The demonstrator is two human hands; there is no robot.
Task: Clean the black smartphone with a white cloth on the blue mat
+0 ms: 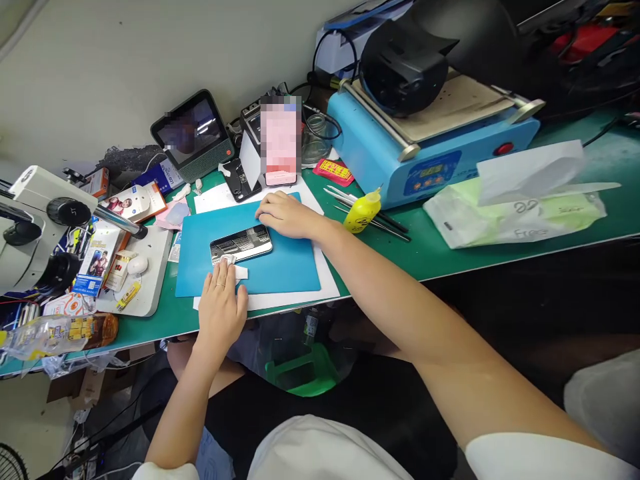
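Observation:
A smartphone (243, 244) with a dark, reflective face lies on a blue mat (295, 270). Under the fingertips of my left hand (223, 300), a crumpled white wipe (229, 259) is pressed at the phone's lower left edge. The fingers of this hand are stretched and close together. My right hand (287, 215) comes over the mat from the right, its curled fingers and thumb at the phone's upper right corner, steadying it. Part of that corner is hidden. A small white piece (241, 273) rests on the mat beside my left fingers.
Behind the mat stand a smart display (193, 137), an opened dark phone (241, 179) and a phone with a pink screen (280, 143). Right are a yellow bottle (363, 212), tweezers, a blue heating machine (430, 173) and tissues (520, 213). A microscope (50, 220) stands left.

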